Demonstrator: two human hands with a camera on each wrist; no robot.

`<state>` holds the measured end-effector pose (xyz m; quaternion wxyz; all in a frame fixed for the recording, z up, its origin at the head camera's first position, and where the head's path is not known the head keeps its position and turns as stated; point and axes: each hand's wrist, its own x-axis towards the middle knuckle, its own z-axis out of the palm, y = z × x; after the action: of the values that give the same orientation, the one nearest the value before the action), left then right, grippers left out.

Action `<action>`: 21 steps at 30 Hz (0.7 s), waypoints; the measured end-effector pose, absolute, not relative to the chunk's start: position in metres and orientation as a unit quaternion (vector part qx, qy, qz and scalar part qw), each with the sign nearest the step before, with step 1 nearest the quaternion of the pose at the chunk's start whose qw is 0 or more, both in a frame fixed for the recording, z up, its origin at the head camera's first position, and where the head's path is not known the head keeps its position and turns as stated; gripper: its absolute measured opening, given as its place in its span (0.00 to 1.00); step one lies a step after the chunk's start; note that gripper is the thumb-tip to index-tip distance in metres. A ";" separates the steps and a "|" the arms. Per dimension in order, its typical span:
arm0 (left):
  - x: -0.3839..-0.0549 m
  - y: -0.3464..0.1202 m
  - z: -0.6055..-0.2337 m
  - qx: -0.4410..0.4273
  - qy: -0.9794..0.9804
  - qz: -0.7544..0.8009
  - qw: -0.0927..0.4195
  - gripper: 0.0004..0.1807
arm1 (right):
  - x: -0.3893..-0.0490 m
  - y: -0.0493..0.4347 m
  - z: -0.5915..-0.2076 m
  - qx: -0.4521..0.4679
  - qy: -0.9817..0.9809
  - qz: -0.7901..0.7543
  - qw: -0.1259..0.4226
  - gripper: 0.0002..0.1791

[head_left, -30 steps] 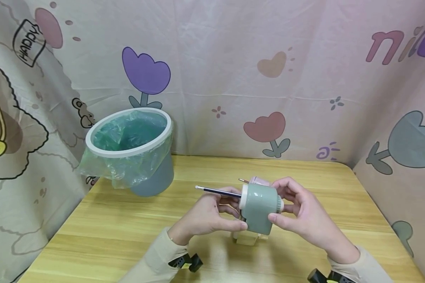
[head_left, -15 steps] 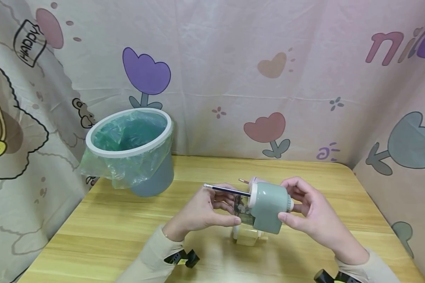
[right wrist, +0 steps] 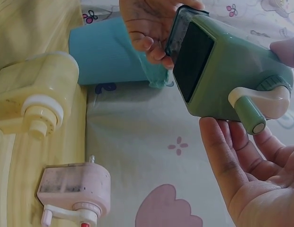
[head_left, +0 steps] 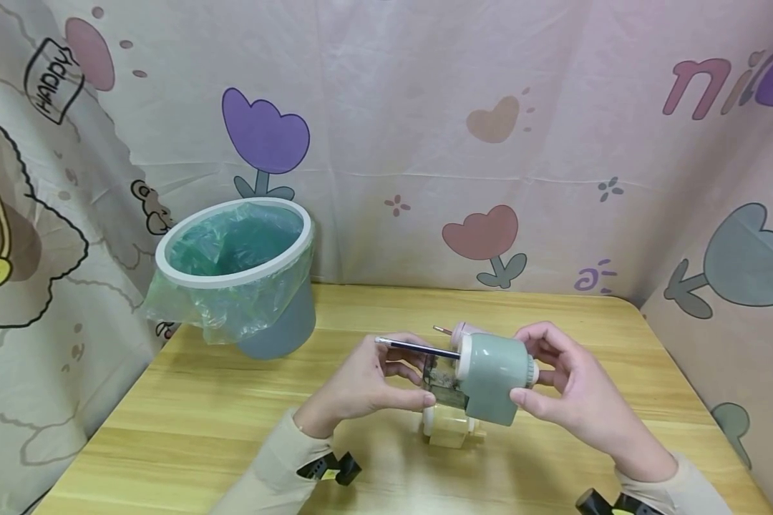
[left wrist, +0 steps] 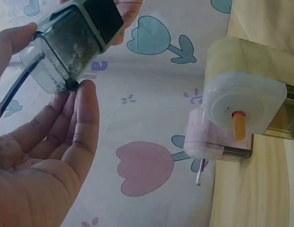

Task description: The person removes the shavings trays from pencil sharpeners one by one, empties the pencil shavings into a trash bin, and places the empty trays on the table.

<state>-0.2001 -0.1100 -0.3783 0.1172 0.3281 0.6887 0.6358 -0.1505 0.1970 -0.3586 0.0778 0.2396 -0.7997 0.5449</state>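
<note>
Cartoon-printed cloth is hung behind a wooden counter. Above the counter, to the right of the lined bin, a green pencil sharpener is held up between both hands. Its body is gripped by the right hand, whose fingers are curled round the crank end. The clear shavings drawer, partly drawn out of the sharpener on its bin side, is pinched by the left hand between thumb and fingers. A dark pencil is seen sticking out of the sharpener toward the bin. Below the sharpener, a yellow sharpener is stood on the counter, and a pink sharpener just behind it.
</note>
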 end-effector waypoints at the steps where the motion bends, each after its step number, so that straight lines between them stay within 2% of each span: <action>1: -0.201 -0.111 -0.378 0.329 0.691 0.633 0.116 0.25 | -0.151 0.198 -0.359 0.239 -0.801 0.543 0.080 0.30; 21: -0.215 -0.120 -0.386 0.313 0.727 0.605 0.086 0.29 | -0.154 0.209 -0.365 0.209 -0.816 0.530 0.102 0.31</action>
<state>-0.2155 -0.1198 -0.3860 0.0860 0.3128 0.7274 0.6047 -0.1541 0.2093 -0.3647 0.1018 0.2086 -0.8155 0.5302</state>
